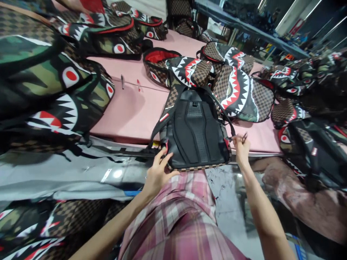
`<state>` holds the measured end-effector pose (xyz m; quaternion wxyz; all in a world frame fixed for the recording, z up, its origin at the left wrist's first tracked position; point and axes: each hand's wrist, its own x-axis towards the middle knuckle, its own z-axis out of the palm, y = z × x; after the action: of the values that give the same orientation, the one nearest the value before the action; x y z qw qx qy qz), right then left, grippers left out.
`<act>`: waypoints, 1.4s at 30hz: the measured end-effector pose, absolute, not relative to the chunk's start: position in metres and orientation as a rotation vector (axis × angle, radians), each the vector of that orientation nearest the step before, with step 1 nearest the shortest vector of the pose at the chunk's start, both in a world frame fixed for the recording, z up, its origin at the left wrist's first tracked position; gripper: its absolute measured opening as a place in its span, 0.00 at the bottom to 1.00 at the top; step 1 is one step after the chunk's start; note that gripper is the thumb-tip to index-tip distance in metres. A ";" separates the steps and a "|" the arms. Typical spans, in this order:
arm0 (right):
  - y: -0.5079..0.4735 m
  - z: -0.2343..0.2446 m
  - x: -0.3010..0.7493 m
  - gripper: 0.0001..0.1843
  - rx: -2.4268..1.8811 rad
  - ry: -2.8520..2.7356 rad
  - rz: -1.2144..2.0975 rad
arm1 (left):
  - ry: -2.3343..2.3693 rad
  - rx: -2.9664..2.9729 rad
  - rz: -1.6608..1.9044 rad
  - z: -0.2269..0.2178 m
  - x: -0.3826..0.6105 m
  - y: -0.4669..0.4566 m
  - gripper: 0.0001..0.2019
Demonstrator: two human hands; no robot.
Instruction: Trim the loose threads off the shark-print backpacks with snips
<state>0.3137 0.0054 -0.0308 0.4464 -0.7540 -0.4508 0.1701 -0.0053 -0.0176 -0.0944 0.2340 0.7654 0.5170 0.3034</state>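
Note:
A backpack (193, 130) lies with its black padded back panel up, over the front edge of the pink table. My left hand (158, 171) is at its lower left corner, thumb and fingers apart, fingertips by a small red tab (166, 144). At the lower right side, my right hand (241, 148) is closed beside the end of the black shoulder strap (230, 124). A small dark tool (245, 137), perhaps thread snips, sticks out of that hand; blur hides its exact kind.
Shark-mouth backpacks stand at left (67, 112) and behind (238, 90). On the pink table (121, 119) lie a dark pen-like item (122, 82) and a small red item (138, 85). Another person's arm (292, 195) is at right. More bags (67, 220) sit lower left.

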 end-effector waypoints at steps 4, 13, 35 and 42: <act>-0.079 -0.038 0.286 0.19 -1.970 -1.332 0.629 | 1.378 2.103 0.795 -0.101 0.003 -0.028 0.28; -0.106 -0.053 0.240 0.23 -2.171 -1.501 0.370 | 1.086 2.586 0.741 -0.055 0.036 -0.009 0.13; -0.097 -0.059 0.221 0.11 -1.987 -1.810 -0.006 | 1.006 2.084 0.631 -0.051 0.076 0.000 0.11; -0.107 -0.065 0.241 0.12 -1.946 -1.467 0.377 | 0.695 2.530 0.584 -0.054 0.029 -0.005 0.08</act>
<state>0.2413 -0.1070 -0.0655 0.3315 -0.7446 -0.5612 0.1444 0.0293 -0.0053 -0.0537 0.2251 0.9171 0.2519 0.2116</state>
